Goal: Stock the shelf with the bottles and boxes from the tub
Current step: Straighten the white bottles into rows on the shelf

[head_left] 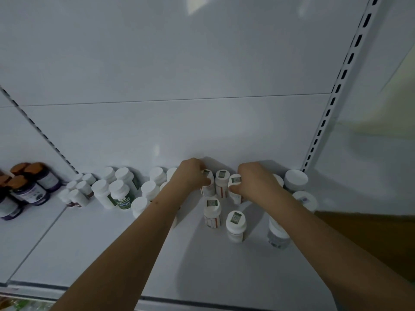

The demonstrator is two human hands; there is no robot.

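Left hand point(193, 175) pinches a back-row bottle point(207, 187); right hand point(256, 182) grips its neighbour point(235, 189) at three o'clock. Recommend seating both upright against the back panel point(179, 131), labels forward.

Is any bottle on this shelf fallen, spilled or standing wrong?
Nothing stands out. The white bottles between the left hand and right hand stand upright with caps on, and no spill shows on the shelf.

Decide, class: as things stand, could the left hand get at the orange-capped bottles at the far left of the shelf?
Probably yes. The left hand now grips a white-capped bottle at the back, but it would have to let go first; the shelf in front of the orange-capped bottles lies open.
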